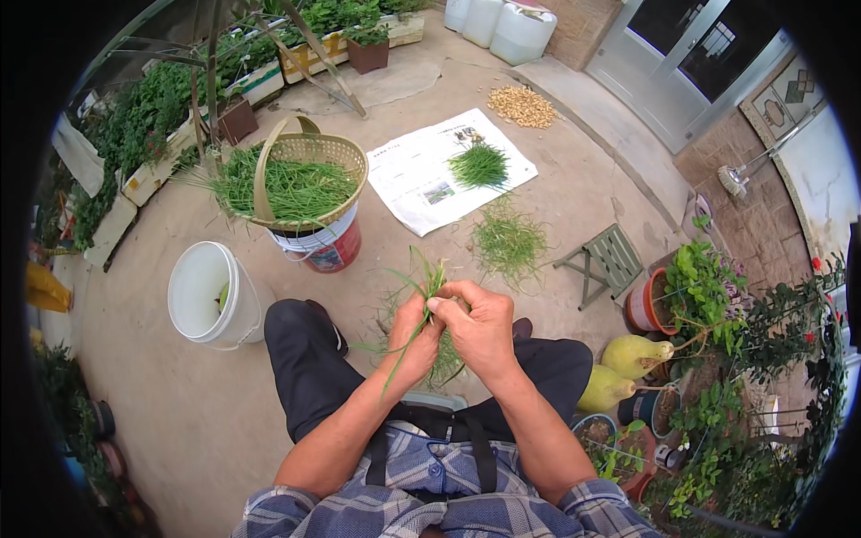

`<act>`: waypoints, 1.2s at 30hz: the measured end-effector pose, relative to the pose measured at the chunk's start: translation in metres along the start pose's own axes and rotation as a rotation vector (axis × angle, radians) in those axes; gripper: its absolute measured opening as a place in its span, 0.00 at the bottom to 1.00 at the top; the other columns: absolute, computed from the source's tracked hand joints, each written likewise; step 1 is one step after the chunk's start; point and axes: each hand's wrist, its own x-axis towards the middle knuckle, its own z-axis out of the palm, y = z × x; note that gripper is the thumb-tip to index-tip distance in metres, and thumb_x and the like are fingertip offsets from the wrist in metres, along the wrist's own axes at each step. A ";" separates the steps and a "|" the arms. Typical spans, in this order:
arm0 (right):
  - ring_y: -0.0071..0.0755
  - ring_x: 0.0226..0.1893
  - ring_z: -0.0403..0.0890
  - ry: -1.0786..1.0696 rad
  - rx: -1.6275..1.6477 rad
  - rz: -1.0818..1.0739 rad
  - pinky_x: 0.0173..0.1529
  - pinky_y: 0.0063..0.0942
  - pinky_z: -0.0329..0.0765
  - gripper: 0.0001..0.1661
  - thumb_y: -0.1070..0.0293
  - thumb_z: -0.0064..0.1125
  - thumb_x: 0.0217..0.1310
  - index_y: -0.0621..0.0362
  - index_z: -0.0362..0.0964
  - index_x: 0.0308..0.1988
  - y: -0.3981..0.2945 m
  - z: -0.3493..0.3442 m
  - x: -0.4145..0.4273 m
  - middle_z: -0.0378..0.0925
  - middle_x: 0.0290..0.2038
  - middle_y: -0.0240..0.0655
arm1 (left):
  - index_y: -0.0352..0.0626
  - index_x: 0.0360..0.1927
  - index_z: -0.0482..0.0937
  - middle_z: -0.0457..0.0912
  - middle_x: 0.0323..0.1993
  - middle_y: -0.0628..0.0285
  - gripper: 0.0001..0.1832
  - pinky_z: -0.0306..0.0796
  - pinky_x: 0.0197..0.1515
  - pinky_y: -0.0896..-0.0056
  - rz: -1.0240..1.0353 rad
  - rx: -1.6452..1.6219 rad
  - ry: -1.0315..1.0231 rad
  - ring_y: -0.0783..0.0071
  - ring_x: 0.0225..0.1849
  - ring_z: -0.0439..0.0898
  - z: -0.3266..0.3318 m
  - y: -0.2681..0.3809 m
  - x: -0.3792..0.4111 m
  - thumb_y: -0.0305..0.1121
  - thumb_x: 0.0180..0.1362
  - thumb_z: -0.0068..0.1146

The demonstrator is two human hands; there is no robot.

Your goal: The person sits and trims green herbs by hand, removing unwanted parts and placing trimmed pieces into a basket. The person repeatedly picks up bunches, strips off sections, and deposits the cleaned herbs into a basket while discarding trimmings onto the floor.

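Note:
Between my knees, my left hand (412, 339) is closed around a small bunch of thin green leafy stalks (430, 286), probably chives. The thumb and fingertips of my right hand (476, 326) pinch the same bunch near its upper part, and the two hands touch. A wicker basket (350, 151) heaped with long green stalks rests on a bucket (340, 245) ahead to the left. On a printed paper sheet (403, 181) lies a neat green bundle (479, 166). Loose, tangled stalks and trimmings (510, 241) lie on the ground just nearer to me.
An open white bucket (202, 296) stands left of my knee. A folding stool (613, 259), potted plants (652, 302) and yellow-green gourds (635, 356) are at the right. Peanuts (521, 106) lie beyond the paper. Planters (151, 165) line the left side.

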 end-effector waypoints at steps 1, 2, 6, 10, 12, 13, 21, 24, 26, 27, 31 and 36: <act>0.16 0.18 0.72 0.019 -0.011 -0.002 0.22 0.23 0.68 0.05 0.75 0.61 0.53 0.67 0.77 0.30 -0.003 0.002 0.000 0.75 0.16 0.30 | 0.38 0.45 0.72 0.78 0.34 0.64 0.08 0.69 0.40 0.75 0.059 0.131 0.004 0.76 0.38 0.76 -0.001 0.000 0.001 0.27 0.64 0.49; 0.16 0.19 0.72 0.008 -0.003 -0.028 0.22 0.23 0.68 0.05 0.75 0.61 0.53 0.67 0.77 0.30 -0.001 0.003 0.001 0.75 0.17 0.31 | 0.37 0.45 0.72 0.78 0.34 0.63 0.08 0.69 0.39 0.74 0.078 0.202 0.013 0.75 0.38 0.76 -0.002 0.002 0.001 0.27 0.64 0.49; 0.16 0.20 0.71 0.004 0.022 -0.049 0.23 0.22 0.68 0.04 0.76 0.61 0.53 0.67 0.77 0.28 0.007 0.004 0.001 0.76 0.18 0.31 | 0.36 0.44 0.72 0.76 0.30 0.60 0.09 0.69 0.38 0.71 0.181 0.378 0.073 0.72 0.36 0.76 -0.003 -0.002 0.000 0.27 0.61 0.50; 0.14 0.17 0.67 0.137 0.063 -0.130 0.20 0.19 0.62 0.03 0.78 0.61 0.53 0.68 0.78 0.30 -0.002 -0.010 0.007 0.72 0.18 0.25 | 0.36 0.44 0.73 0.72 0.26 0.64 0.09 0.68 0.34 0.72 0.086 0.375 0.091 0.74 0.29 0.72 -0.014 -0.021 0.006 0.25 0.60 0.52; 0.14 0.15 0.64 0.191 0.200 -0.069 0.19 0.18 0.60 0.03 0.78 0.61 0.53 0.67 0.77 0.30 -0.006 -0.022 0.014 0.69 0.17 0.23 | 0.37 0.43 0.73 0.71 0.25 0.66 0.09 0.66 0.31 0.75 -0.051 0.148 0.123 0.78 0.26 0.69 -0.015 -0.023 0.008 0.24 0.59 0.51; 0.14 0.15 0.63 0.222 0.265 -0.043 0.18 0.18 0.59 0.02 0.79 0.61 0.54 0.67 0.77 0.31 -0.008 -0.029 0.017 0.68 0.17 0.22 | 0.38 0.43 0.74 0.70 0.25 0.67 0.09 0.64 0.30 0.77 -0.117 0.031 0.132 0.80 0.24 0.68 -0.014 -0.022 0.010 0.23 0.59 0.51; 0.11 0.14 0.56 0.247 0.676 0.089 0.17 0.15 0.51 0.01 0.77 0.59 0.56 0.63 0.75 0.31 -0.032 -0.089 0.033 0.66 0.19 0.23 | 0.42 0.43 0.69 0.72 0.27 0.64 0.08 0.65 0.27 0.66 -0.593 -0.774 0.437 0.74 0.22 0.68 -0.077 -0.078 0.035 0.24 0.60 0.46; 0.12 0.14 0.55 0.172 0.749 0.177 0.17 0.15 0.50 0.02 0.75 0.59 0.57 0.62 0.75 0.32 -0.028 -0.095 0.034 0.64 0.19 0.22 | 0.43 0.43 0.70 0.72 0.30 0.63 0.09 0.66 0.33 0.64 -0.515 -0.964 0.314 0.73 0.26 0.68 -0.084 -0.072 0.035 0.26 0.59 0.49; 0.12 0.14 0.54 0.107 0.805 0.214 0.17 0.15 0.50 0.03 0.74 0.60 0.57 0.62 0.74 0.32 -0.018 -0.093 0.033 0.63 0.18 0.22 | 0.41 0.44 0.73 0.72 0.33 0.62 0.10 0.66 0.35 0.65 -0.456 -1.014 0.160 0.74 0.27 0.68 -0.080 -0.058 0.036 0.29 0.59 0.53; 0.12 0.14 0.54 0.070 0.834 0.235 0.17 0.15 0.50 0.03 0.74 0.60 0.57 0.61 0.74 0.32 -0.014 -0.090 0.033 0.62 0.18 0.21 | 0.40 0.45 0.73 0.73 0.34 0.62 0.11 0.66 0.35 0.66 -0.441 -0.989 0.113 0.74 0.27 0.68 -0.076 -0.048 0.037 0.30 0.59 0.54; 0.11 0.14 0.53 -0.054 0.912 0.352 0.17 0.14 0.50 0.03 0.73 0.60 0.57 0.60 0.74 0.31 -0.011 -0.071 0.029 0.61 0.17 0.20 | 0.36 0.49 0.75 0.78 0.38 0.59 0.18 0.68 0.33 0.69 -0.413 -0.829 -0.122 0.74 0.29 0.72 -0.057 -0.008 0.041 0.35 0.58 0.59; 0.11 0.14 0.54 -0.044 0.725 0.442 0.16 0.13 0.50 0.03 0.74 0.60 0.56 0.60 0.74 0.30 -0.001 -0.051 0.035 0.62 0.17 0.20 | 0.35 0.51 0.75 0.82 0.36 0.52 0.23 0.71 0.29 0.72 -0.468 -0.715 -0.318 0.72 0.30 0.79 -0.033 0.006 0.026 0.41 0.58 0.61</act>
